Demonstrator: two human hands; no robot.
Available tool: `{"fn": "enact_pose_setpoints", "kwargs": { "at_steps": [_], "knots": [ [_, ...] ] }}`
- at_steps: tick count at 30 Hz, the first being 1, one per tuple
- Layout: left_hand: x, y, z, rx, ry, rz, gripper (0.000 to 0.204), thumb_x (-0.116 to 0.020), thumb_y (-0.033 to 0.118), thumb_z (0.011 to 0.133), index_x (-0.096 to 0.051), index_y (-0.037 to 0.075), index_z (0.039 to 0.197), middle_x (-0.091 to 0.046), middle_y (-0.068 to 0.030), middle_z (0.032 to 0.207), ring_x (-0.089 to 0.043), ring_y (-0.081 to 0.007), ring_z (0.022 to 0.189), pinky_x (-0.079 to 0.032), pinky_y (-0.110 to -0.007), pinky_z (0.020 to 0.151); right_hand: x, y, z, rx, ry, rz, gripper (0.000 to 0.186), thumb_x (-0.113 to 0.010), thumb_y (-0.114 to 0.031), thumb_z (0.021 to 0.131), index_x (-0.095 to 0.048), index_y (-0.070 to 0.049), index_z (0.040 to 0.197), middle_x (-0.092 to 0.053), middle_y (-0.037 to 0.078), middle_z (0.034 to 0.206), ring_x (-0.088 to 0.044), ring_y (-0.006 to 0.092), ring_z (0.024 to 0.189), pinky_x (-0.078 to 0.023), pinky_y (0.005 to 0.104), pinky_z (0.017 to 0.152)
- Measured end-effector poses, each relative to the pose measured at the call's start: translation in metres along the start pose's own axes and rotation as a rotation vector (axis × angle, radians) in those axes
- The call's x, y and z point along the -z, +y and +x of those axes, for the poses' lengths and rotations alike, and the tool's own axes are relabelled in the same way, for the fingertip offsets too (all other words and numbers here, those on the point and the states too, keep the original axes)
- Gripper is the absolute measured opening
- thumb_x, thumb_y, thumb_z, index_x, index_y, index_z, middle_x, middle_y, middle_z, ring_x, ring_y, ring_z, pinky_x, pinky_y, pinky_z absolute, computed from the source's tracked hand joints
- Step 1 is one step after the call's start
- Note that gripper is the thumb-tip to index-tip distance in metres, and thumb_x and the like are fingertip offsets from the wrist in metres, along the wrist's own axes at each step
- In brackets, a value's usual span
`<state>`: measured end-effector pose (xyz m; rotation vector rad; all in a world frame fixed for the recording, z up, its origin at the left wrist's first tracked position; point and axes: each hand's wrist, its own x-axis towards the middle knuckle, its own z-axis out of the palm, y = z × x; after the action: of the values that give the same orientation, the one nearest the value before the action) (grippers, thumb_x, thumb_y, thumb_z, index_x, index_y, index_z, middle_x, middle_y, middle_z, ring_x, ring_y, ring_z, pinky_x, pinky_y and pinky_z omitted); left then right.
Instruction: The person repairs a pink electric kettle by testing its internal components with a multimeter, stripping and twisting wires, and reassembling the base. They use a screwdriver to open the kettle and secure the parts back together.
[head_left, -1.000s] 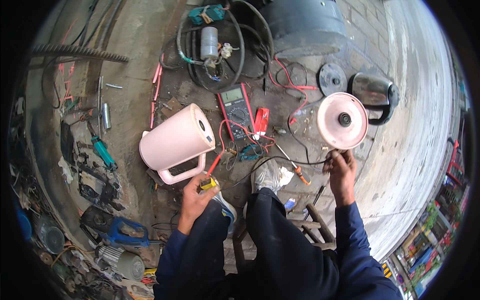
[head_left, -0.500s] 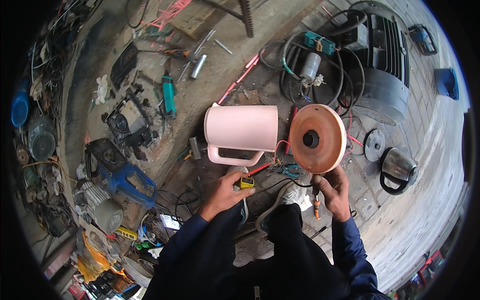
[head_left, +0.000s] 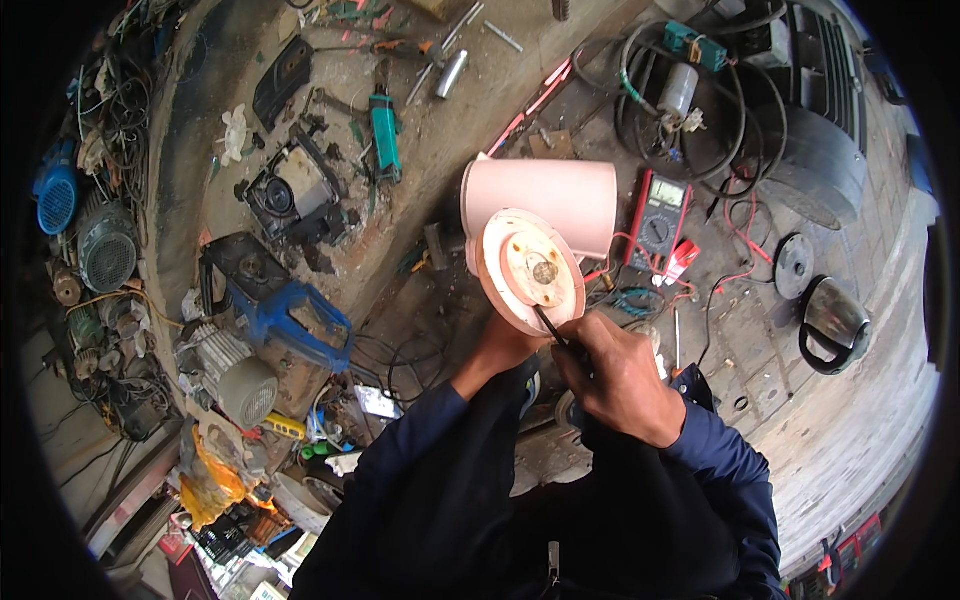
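A round pink kettle base is tilted up in front of me, showing a pale face with a round metal-looking centre and rusty spots. My left hand grips its lower edge, the fingers partly hidden behind it. My right hand is closed around what looks like a screwdriver. Its thin dark shaft meets the lower part of the base, while its handle is hidden in the fist. Just beyond lies the pink kettle jug on its side, partly covered by the base.
A red multimeter with leads lies right of the jug. Farther right are a large grey motor, a dark disc and a metal kettle. On the left stand a blue frame and a smaller motor.
The base has passed from my right hand to my left and now shows its other face. My right hand now holds the screwdriver. The small yellow object has left my left hand.
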<state>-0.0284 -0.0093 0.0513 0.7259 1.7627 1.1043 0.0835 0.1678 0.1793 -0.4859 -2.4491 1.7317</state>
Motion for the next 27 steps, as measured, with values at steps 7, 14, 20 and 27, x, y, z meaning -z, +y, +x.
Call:
{"fn": "enact_pose_setpoints", "kwargs": {
  "at_steps": [7, 14, 20, 27],
  "knots": [
    [-0.002, -0.022, -0.007, -0.088, -0.008, 0.163, 0.052, -0.069, 0.014, 0.096, -0.053, 0.007, 0.145, -0.055, -0.0108, 0.15, -0.049, -0.025, 0.14, -0.035, -0.042, 0.12, -0.014, 0.012, -0.008, 0.022, -0.106, -0.081, 0.035, -0.074, -0.002, 0.085, -0.061, -0.003, 0.117, -0.064, 0.017, 0.095, -0.068, 0.0385, 0.073, -0.054, 0.0464, 0.06],
    [-0.013, -0.061, -0.01, 0.221, -0.003, -0.619, 0.042, -0.078, 0.018, 0.092, -0.061, 0.011, 0.129, -0.066, 0.0006, 0.121, -0.059, -0.0134, 0.113, -0.048, -0.034, 0.103, -0.022, 0.022, -0.013, 0.101, -0.244, -0.114, 0.037, -0.075, -0.003, 0.084, -0.06, -0.001, 0.119, -0.062, 0.016, 0.095, -0.067, 0.0369, 0.071, -0.055, 0.0449, 0.058],
    [-0.002, -0.061, -0.015, 0.212, -0.067, -0.704, 0.041, -0.079, 0.02, 0.093, -0.061, 0.012, 0.129, -0.067, 0.0015, 0.119, -0.06, -0.0132, 0.111, -0.049, -0.034, 0.101, -0.027, 0.022, -0.014, 0.136, -0.242, -0.066, 0.032, -0.07, 0.003, 0.077, -0.052, 0.0, 0.103, -0.058, 0.017, 0.09, -0.066, 0.0392, 0.069, -0.054, 0.0474, 0.056],
    [-0.002, -0.067, -0.028, 0.22, 0.051, -0.73, 0.049, -0.072, 0.022, 0.099, -0.053, 0.011, 0.143, -0.062, -0.0044, 0.136, -0.059, -0.0177, 0.123, -0.046, -0.036, 0.112, -0.032, 0.023, -0.013, 0.082, -0.224, -0.041, 0.027, -0.071, -0.001, 0.085, -0.053, -0.002, 0.105, -0.06, 0.017, 0.087, -0.066, 0.0382, 0.069, -0.053, 0.0477, 0.056]
  ]
}}
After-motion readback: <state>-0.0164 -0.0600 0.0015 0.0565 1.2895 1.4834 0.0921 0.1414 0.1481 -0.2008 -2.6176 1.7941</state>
